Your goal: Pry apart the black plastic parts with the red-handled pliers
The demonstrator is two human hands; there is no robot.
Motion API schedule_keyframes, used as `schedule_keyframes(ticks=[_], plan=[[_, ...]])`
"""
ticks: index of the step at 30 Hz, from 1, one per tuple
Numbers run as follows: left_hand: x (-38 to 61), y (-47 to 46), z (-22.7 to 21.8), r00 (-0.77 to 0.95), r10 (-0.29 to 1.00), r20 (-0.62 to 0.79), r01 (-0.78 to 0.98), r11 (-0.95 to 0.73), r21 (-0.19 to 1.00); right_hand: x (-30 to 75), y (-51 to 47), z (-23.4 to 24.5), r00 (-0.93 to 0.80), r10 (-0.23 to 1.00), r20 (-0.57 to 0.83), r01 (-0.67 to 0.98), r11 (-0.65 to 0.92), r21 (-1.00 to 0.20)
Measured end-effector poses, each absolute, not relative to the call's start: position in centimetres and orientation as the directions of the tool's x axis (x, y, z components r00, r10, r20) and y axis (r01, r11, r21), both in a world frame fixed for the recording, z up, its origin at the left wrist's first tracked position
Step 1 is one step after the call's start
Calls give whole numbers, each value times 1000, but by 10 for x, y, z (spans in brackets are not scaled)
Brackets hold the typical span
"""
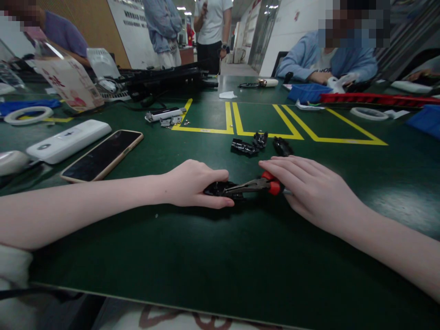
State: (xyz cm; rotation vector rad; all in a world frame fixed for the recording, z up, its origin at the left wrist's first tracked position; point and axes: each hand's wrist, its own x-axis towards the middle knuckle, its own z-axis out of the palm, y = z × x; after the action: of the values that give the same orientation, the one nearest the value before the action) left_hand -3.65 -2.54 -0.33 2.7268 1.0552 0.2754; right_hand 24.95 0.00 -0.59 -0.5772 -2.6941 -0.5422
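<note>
My left hand (199, 185) grips a small black plastic part (220, 189) low over the green table, thumb and fingers on either side of it. From the right, the long jaws of red-handled needle-nose pliers (252, 185) reach onto that part. My right hand (309, 188) is closed around the pliers' handles, which its palm partly hides. Just beyond my hands lie similar black parts: one (244, 146) on its side, another (260, 139) touching or close to it, and a third (283, 146) near my right fingertips. Whether the jaws pinch anything is too small to tell.
A phone (103, 156) and a white oblong device (68, 141) lie left of my forearm. White and metal pieces (165, 115) sit by the yellow tape outlines (202, 130). Farther back are a blue bin (307, 93), a red strip (378, 99) and a seated person (330, 59).
</note>
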Motion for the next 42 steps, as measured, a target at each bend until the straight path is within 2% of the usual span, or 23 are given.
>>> schedule_keyframes(ticks=[6, 10, 14, 22, 24, 27, 31, 34, 37, 39, 42], plan=[[-36, -27, -2, 722, 681, 123, 638, -724, 262, 254, 1, -6, -808, 447, 384, 507, 859, 68], [-36, -28, -1, 685, 707, 178, 664, -706, 247, 255, -2, -3, -762, 474, 441, 507, 860, -48], [-36, -28, -1, 667, 725, 169, 677, -685, 268, 254, -7, 0, -702, 519, 487, 507, 845, -170], [-35, -30, -1, 627, 752, 204, 696, -659, 285, 243, -18, 14, -576, 704, 416, 490, 705, -513], [-36, -31, 0, 602, 748, 279, 676, -664, 320, 241, -19, 16, -557, 745, 367, 473, 647, -598], [-35, -35, 5, 577, 721, 384, 576, -692, 435, 239, -22, 15, -538, 790, 293, 434, 558, -707], [-24, -52, 21, 555, 743, 374, 484, -654, 581, 230, -33, 14, -525, 833, 175, 313, 380, -870], [-13, -76, 31, 580, 783, 225, 372, -500, 782, 222, -49, 14, -529, 845, 81, 196, 214, -957], [-3, -101, 30, 620, 784, -31, 278, -182, 943, 218, -64, 15, -559, 829, 14, 60, 57, -997], [1, -113, 22, 617, 766, -181, 218, 54, 974, 217, -72, 16, -571, 821, -10, -8, -19, -1000], [7, -119, 10, 566, 799, -202, 41, 217, 975, 216, -78, 14, -601, 799, -19, -65, -72, -995]])
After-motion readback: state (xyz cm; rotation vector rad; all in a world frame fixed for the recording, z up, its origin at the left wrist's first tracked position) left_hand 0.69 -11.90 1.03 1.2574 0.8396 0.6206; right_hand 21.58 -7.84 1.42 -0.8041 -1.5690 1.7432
